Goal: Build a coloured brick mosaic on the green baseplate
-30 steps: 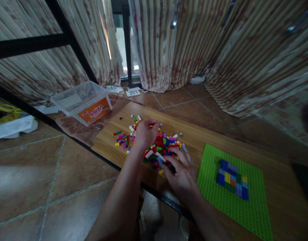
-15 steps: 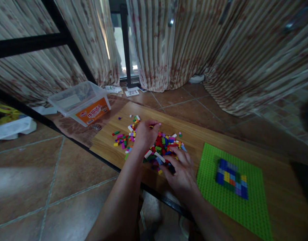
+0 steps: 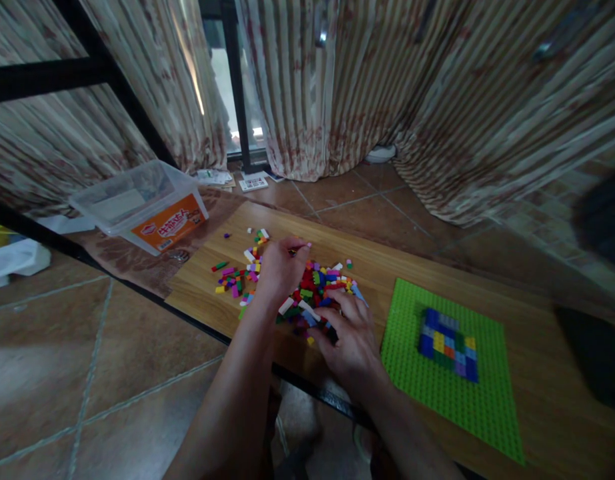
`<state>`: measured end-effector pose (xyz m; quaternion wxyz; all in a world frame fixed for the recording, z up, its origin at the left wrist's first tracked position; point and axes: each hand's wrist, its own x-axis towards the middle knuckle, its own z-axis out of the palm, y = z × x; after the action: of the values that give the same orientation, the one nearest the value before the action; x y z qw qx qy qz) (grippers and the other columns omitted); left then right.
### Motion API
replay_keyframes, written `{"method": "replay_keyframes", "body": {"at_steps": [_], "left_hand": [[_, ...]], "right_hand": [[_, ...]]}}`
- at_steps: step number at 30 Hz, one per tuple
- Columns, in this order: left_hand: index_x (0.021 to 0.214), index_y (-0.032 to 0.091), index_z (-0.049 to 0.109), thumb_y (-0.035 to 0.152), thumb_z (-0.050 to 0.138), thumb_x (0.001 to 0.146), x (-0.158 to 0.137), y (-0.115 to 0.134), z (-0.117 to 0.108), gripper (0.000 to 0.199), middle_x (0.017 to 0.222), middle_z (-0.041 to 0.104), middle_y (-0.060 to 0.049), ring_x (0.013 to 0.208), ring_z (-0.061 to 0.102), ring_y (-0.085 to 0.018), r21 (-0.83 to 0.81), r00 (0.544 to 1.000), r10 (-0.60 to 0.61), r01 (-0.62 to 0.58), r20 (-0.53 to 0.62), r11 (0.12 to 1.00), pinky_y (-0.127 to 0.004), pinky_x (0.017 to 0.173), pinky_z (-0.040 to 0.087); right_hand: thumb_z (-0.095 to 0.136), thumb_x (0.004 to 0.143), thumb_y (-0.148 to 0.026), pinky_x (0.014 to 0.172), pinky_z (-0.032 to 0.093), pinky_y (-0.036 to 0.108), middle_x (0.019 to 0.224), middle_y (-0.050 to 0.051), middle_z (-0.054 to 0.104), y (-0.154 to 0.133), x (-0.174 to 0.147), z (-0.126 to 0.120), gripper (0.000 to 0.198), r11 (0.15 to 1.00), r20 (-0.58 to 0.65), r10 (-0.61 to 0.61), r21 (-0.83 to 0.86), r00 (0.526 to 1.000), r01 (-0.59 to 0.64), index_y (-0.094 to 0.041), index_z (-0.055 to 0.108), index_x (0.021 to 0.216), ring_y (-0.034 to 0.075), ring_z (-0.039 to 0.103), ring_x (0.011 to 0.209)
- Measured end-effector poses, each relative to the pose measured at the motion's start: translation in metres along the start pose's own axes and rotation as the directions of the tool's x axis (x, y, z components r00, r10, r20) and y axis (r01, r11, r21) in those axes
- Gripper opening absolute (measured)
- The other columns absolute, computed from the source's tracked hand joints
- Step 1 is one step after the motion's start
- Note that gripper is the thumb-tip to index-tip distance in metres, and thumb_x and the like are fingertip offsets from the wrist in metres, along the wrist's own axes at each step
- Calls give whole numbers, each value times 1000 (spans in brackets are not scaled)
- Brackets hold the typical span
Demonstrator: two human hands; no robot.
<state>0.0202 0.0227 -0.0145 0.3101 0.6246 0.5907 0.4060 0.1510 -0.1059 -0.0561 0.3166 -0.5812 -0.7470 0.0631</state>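
Note:
A heap of small, many-coloured toy bricks [image 3: 307,293] is spread over the wooden tabletop. Above its far side is my left hand [image 3: 281,272], thumb and fingers closed in a pinch; whatever is between them is too small to make out. My right hand [image 3: 352,330] rests at the heap's near right side with its fingers curved and apart, holding nothing visible. By its fingertips lies a long white brick [image 3: 309,311]. To the right is a green baseplate [image 3: 402,370], bearing a low block of blue, yellow, green, orange and lilac bricks [image 3: 448,343].
At the table's far left stands a clear plastic box [image 3: 132,193] with an orange label. A dark flat object [image 3: 590,357] lies at the right end of the wooden table [image 3: 367,260]. Striped curtains [image 3: 297,93] hang behind, and papers [image 3: 253,182] lie near them.
The view has swung slightly to the right, so everything sits further left in the picture. Both hands keep nearly the same pose over the bricks.

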Motion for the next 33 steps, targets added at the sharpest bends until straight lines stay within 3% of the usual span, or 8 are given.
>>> {"method": "replay_keyframes", "body": {"at_steps": [20, 33], "left_hand": [[85, 15, 77, 19, 58, 80, -2, -1, 1, 20, 76, 73, -2, 78, 66, -17, 28, 1000, 17, -17, 17, 999, -24, 74, 51], [84, 15, 76, 20, 57, 81, -3, -1, 0, 20, 76, 72, -1, 77, 65, -17, 52, 999, 27, -29, 34, 998, -26, 75, 50]], "right_hand": [[58, 88, -18, 102, 45, 47, 123, 9, 60, 2, 1, 4, 16, 997, -74, 2, 79, 997, 4, -22, 70, 96, 26, 51, 118], [45, 90, -14, 97, 50, 43, 120, 10, 63, 18, 5, -8, 29, 974, -109, 149, 188, 983, -126, -22, 71, 100, 23, 61, 111]]}}
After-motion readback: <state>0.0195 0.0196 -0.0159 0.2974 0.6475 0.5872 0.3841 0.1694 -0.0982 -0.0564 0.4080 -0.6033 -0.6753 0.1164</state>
